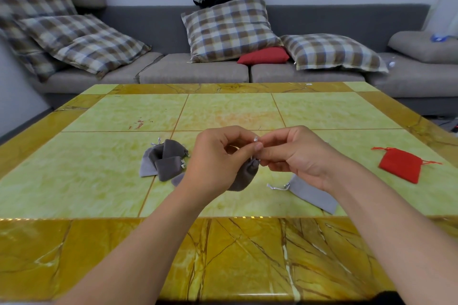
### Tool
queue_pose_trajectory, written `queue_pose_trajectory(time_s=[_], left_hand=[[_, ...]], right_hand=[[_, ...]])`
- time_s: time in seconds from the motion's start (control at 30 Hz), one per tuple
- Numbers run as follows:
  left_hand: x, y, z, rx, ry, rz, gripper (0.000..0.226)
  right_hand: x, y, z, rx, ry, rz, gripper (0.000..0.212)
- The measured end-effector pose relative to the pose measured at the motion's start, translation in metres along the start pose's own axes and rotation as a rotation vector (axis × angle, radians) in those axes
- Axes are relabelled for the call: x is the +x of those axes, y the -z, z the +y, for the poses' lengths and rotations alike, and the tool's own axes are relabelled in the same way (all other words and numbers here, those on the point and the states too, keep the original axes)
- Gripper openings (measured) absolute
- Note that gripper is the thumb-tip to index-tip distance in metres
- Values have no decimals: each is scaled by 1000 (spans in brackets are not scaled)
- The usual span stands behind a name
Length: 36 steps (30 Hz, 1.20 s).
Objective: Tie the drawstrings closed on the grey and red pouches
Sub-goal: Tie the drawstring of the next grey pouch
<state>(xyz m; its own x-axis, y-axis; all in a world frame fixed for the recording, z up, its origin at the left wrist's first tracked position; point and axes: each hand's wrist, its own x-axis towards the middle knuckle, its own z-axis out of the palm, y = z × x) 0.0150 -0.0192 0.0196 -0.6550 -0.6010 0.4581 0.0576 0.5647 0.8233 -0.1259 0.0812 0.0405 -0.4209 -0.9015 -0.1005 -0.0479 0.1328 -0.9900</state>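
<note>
The green-and-amber tiled table carries grey pouches, a pale grey pouch and a red pouch.

The square stone-look tabletop shows pale green marbled panels inside an amber, dark-veined border. Small velvet drawstring pouches piled together are dark and light grey; one flat fabric pouch is bright red. The sofa's square cushions carry brown, blue and cream checks.

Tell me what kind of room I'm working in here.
Most likely a home living room: a long grey sofa with checked cushions runs along the wall, and the pouches lie on a low marbled table before it.
</note>
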Motion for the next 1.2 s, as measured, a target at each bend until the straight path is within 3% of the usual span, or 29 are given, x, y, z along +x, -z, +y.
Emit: queue_pose_trajectory(time_s=[0.2,0.33,0.5,0.73,0.87,1.0,1.1,1.2], left_hand=[[1,-1,1,-31,13,-12,4],[2,-2,2,-129,67,-2,10],[2,-1,7,-250,178,3,6],[12,3,9,-935,585,215,19],[13,1,13,-1075,605,151,18],[12,-3,16,-1080,627,98,18],[11,-3,16,-1089,606,76,19],[14,-1,16,-945,553,154,23]], right_hand=[[0,1,1,-92,42,-76,9],[-3,10,-6,-2,11,-69,25],[-4,22,-8,101,-10,-97,15],[1,28,-7,91,70,-42,21],[3,8,-9,518,8,-136,24],[3,-5,-14,832,-22,-194,29],[6,-8,-12,790,-23,-139,32],[8,-7,-13,672,-23,-29,35]])
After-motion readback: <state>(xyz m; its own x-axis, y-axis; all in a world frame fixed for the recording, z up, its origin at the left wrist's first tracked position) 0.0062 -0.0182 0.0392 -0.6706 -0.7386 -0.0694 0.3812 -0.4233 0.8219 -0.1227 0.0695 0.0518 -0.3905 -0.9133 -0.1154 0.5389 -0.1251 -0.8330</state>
